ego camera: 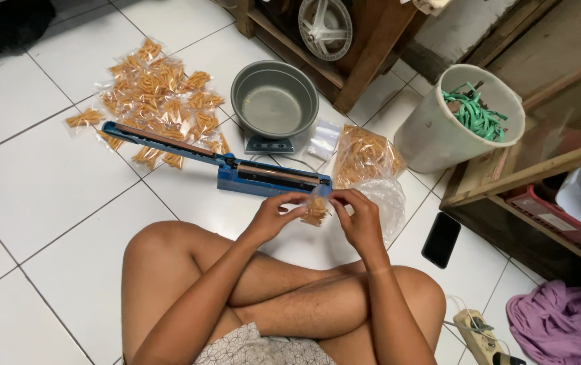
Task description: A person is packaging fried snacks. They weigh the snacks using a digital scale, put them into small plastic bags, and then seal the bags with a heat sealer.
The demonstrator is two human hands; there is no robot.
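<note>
Crossed bare legs are seen nearest, folded on the white tiled floor. Just above them, one small clear packet of orange snack sticks is pinched between two hands: the left hand and the right hand are both closed on its top edge with fingertips. Beside the right knee, one black phone is laid flat, and one power strip and one purple cloth are seen at the lower right. Just beyond the hands, one blue heat sealer is set with its arm raised, and one large bag of loose sticks is slumped next to it. Farther off, one grey bowl is rested on a scale, a heap of sealed packets, too many to count, is spread out, and one white bucket of green bands is stood by a wooden shelf.
</note>
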